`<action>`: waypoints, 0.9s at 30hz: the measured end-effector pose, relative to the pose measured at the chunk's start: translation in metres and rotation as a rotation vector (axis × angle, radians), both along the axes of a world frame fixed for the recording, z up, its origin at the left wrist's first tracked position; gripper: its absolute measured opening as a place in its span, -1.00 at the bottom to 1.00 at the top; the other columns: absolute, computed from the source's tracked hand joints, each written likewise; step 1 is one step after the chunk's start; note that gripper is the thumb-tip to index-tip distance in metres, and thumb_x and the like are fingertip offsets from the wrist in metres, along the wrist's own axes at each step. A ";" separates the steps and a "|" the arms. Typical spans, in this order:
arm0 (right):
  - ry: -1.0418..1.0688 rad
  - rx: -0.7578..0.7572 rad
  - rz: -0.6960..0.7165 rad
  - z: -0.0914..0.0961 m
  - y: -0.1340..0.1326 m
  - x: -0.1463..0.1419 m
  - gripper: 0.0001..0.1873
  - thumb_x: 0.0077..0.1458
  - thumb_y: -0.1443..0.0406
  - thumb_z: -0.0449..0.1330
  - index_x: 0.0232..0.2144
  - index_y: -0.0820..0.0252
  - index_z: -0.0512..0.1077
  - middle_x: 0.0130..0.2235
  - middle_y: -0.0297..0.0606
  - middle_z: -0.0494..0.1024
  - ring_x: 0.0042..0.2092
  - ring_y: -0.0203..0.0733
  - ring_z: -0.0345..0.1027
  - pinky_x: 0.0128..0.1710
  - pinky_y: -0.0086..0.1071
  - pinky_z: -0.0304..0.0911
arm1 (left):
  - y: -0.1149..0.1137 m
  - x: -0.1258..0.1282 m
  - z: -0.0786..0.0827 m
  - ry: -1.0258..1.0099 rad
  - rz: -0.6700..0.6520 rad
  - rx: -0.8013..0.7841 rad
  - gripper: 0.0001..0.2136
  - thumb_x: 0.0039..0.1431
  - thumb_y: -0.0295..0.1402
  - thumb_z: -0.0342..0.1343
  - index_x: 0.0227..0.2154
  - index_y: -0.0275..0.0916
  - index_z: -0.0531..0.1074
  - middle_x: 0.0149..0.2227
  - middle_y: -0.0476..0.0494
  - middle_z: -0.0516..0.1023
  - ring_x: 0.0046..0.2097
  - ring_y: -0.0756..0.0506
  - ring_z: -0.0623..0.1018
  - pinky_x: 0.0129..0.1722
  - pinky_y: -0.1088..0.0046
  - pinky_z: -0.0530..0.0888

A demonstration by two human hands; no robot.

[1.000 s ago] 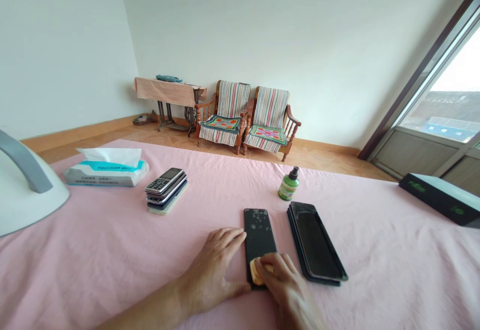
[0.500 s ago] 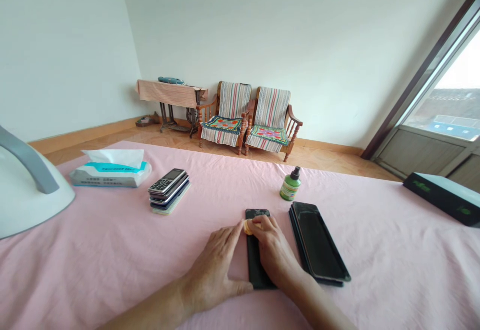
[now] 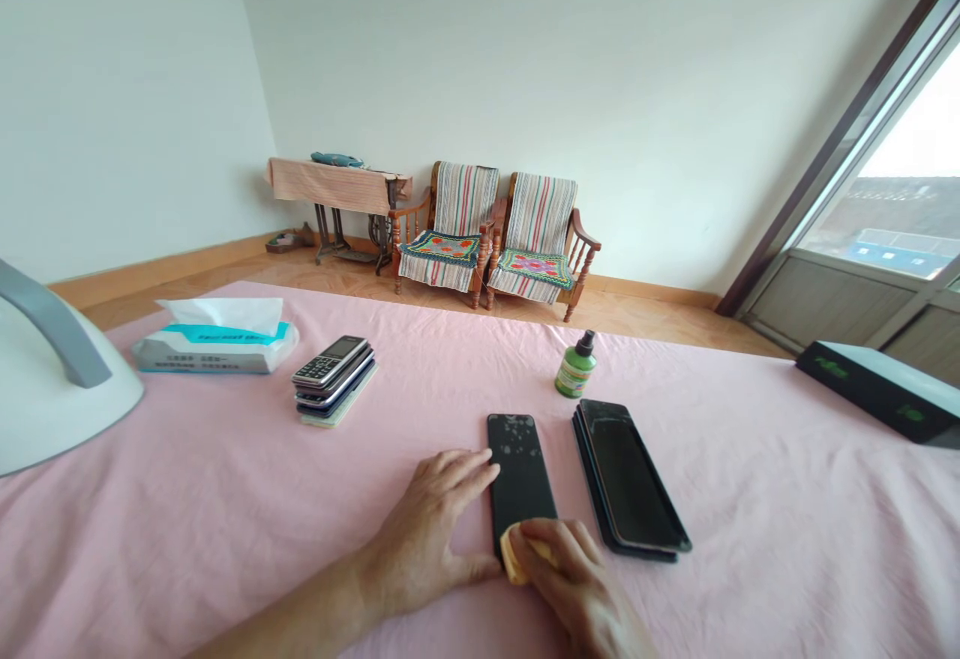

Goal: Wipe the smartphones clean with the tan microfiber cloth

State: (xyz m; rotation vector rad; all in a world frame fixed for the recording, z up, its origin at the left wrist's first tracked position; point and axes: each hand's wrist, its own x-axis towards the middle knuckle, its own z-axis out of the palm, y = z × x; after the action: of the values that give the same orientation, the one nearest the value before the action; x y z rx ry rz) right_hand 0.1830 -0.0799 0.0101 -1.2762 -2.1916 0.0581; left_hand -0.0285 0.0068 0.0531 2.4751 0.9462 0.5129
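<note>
A black smartphone (image 3: 519,474) lies flat on the pink cloth, with whitish wet-looking spots near its far end. My left hand (image 3: 431,529) rests along the phone's left edge, fingers spread and fingertips touching its side. In my right hand (image 3: 581,584) is a small yellow sponge (image 3: 517,554), pressed onto the near end of the phone. Part of the sponge is hidden under my fingers. Just right of the phone, a stack of larger dark phones (image 3: 634,479) lies at a slant. A green spray bottle (image 3: 575,367) stands upright beyond them.
On the left are a stack of older phones (image 3: 334,379), a tissue pack (image 3: 216,339) and a white object with a grey handle (image 3: 56,379). A black box (image 3: 874,389) sits at the right edge. Two chairs (image 3: 532,239) stand beyond the cloth-covered table (image 3: 420,349).
My right hand has slid the sponge from the phone's far end to its near end, uncovering the spotted part. My left fingers have come away from the sponge to the phone's edge.
</note>
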 end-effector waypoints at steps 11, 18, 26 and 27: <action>-0.043 -0.005 0.038 0.009 -0.005 -0.006 -0.64 0.27 0.34 -0.01 0.10 0.05 0.29 -0.12 -0.17 0.52 -0.14 -0.13 0.40 -0.19 -0.35 0.40 | 0.001 -0.001 0.004 0.058 -0.051 -0.005 -0.22 -0.10 0.00 0.31 0.19 -0.17 0.23 0.27 -0.21 0.20 0.23 -0.32 0.20 0.21 0.07 0.15; -0.030 -0.051 0.061 0.017 -0.001 -0.012 -0.75 0.30 0.32 -0.04 -0.06 0.06 0.37 -0.19 -0.20 0.52 -0.18 -0.14 0.38 -0.27 -0.34 0.36 | 0.001 -0.003 0.003 0.057 -0.058 0.011 -0.21 -0.10 -0.02 0.31 0.20 -0.14 0.22 0.28 -0.19 0.19 0.24 -0.33 0.20 0.22 0.07 0.12; -0.051 0.060 0.023 0.006 -0.002 -0.018 -0.71 0.32 0.32 -0.11 -0.14 0.11 0.41 -0.32 -0.20 0.52 -0.33 -0.18 0.38 -0.37 -0.38 0.32 | 0.001 -0.003 0.005 0.052 -0.064 -0.012 -0.23 -0.06 0.02 0.27 0.21 -0.13 0.21 0.28 -0.19 0.19 0.24 -0.33 0.20 0.21 0.06 0.12; -0.051 0.066 0.021 0.006 -0.001 -0.021 -0.70 0.32 0.31 -0.12 -0.15 0.10 0.41 -0.33 -0.20 0.51 -0.33 -0.18 0.37 -0.39 -0.38 0.31 | 0.001 -0.003 0.005 0.046 -0.062 -0.009 -0.25 -0.05 -0.01 0.27 0.21 -0.12 0.21 0.27 -0.19 0.19 0.24 -0.32 0.20 0.21 0.06 0.12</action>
State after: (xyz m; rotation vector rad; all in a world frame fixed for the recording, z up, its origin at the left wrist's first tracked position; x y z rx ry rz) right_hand 0.1621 -0.0814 0.0164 -1.2303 -2.2320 -0.0390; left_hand -0.0312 0.0075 0.0578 2.5090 0.8838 0.4320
